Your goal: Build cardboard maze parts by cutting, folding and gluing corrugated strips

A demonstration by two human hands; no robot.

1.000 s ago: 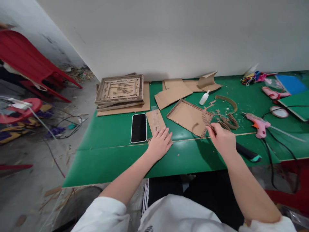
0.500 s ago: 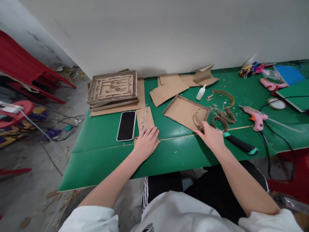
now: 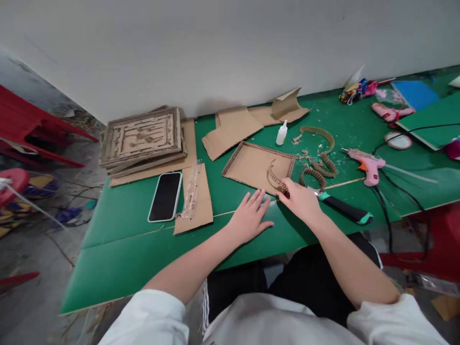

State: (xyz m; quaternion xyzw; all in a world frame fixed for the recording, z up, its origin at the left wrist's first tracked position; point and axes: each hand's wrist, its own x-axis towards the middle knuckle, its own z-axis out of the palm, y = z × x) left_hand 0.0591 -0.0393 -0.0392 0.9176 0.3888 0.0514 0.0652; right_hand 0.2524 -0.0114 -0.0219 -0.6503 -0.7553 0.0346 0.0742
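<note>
My right hand (image 3: 300, 200) is closed on a curled corrugated cardboard strip (image 3: 276, 178) at the near right corner of a square cardboard panel (image 3: 253, 165). Ridged strips edge parts of that panel. My left hand (image 3: 250, 216) has its fingers spread, just below the panel's near edge, with nothing in it. A clear plastic ruler (image 3: 191, 191) lies on a cardboard piece (image 3: 203, 206) to the left. Beside my right hand rests a utility knife (image 3: 345, 208) with a black and green handle. More curled strips (image 3: 314, 178) lie right of the panel.
A phone (image 3: 165, 196) lies left of the ruler. Behind it sits a stack of cardboard frames (image 3: 143, 136). A white glue bottle (image 3: 282, 133) and cardboard offcuts (image 3: 233, 129) are at the back. Pink glue guns (image 3: 372, 167) and cables occupy the right side of the green table (image 3: 118, 258).
My left hand has left the ruler and cardboard piece and moved right, towards the panel. My right hand stays at the panel's corner with the strip. The view has shifted.
</note>
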